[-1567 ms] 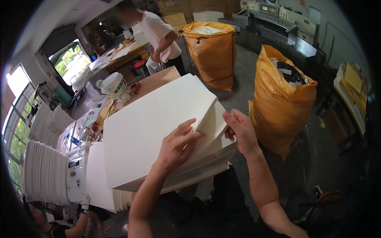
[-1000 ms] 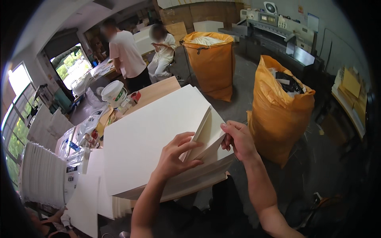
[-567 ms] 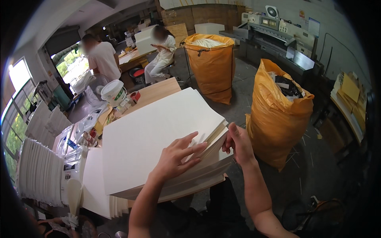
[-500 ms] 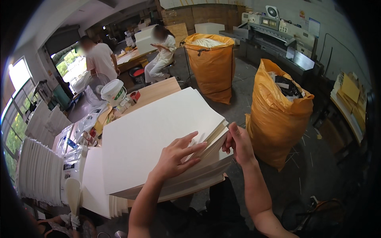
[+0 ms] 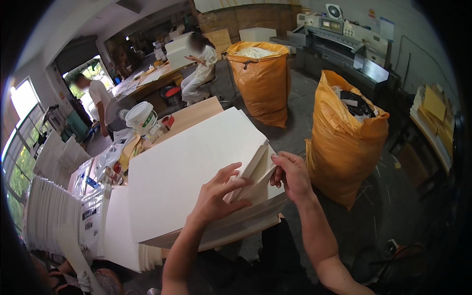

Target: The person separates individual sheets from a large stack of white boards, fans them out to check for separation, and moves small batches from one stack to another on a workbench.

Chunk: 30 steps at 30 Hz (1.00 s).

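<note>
Fingers spread, the left hand [image 5: 215,192] rests against a raised fold in the stack of white sheets [image 5: 184,172], which lies on the tabletop [image 5: 196,117]. The right hand [image 5: 294,178] pinches the stack's lifted right corner between thumb and fingers. Only some upper sheets are parted there; those beneath lie close together, apparently not yet separated. Around them, left to right, stand a tall pile of sheets [image 5: 51,211], a white bucket [image 5: 141,118], a far orange sack [image 5: 260,88] and a nearer orange sack [image 5: 339,142], which probably limits room beyond the right hand.
</note>
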Tool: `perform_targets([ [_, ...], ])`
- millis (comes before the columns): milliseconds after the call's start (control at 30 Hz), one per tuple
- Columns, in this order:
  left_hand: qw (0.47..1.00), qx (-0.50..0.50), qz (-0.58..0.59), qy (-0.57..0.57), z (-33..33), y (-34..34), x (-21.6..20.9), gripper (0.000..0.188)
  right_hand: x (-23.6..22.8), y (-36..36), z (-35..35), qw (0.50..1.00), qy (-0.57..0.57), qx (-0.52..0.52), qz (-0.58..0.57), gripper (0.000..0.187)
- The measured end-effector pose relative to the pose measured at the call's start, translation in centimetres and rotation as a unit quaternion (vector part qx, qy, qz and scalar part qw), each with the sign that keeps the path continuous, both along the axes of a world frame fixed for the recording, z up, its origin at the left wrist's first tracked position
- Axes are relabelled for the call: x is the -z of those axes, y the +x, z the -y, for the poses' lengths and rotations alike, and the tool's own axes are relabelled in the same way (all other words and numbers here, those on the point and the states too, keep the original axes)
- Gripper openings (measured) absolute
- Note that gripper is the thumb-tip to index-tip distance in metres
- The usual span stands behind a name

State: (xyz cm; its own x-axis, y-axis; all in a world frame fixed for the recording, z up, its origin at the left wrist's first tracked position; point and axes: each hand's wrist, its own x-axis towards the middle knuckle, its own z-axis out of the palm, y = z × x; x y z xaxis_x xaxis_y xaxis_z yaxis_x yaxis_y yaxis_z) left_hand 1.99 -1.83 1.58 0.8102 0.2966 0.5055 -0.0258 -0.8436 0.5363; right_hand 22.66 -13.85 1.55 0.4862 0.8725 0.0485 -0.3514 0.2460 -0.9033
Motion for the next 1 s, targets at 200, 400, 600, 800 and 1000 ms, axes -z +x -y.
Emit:
perform_targets([
  [200,0.999,0.017,0.033,-0.013,-0.8,0.1,0.4,0.05,0.3,0.6,0.3,0.999,0.001,-0.027,0.031,0.037],
  [400,0.998,-0.028,0.044,-0.045,0.0,0.0,0.5,0.038,1.4,-0.2,0.0,0.899,-0.045,0.143,0.411,0.04],
  [600,0.999,0.002,0.0,0.05,-0.3,0.0,0.4,0.044,0.6,0.3,-0.1,1.0,0.019,-0.02,-0.013,0.033],
  [800,0.999,0.02,0.024,0.009,-0.6,0.0,0.6,0.05,0.7,0.3,0.0,0.999,0.032,-0.017,-0.021,0.034],
  [1000,0.999,-0.027,0.035,-0.002,-0.1,0.2,0.5,0.039,1.5,0.0,0.0,0.979,-0.019,0.06,0.193,0.036],
])
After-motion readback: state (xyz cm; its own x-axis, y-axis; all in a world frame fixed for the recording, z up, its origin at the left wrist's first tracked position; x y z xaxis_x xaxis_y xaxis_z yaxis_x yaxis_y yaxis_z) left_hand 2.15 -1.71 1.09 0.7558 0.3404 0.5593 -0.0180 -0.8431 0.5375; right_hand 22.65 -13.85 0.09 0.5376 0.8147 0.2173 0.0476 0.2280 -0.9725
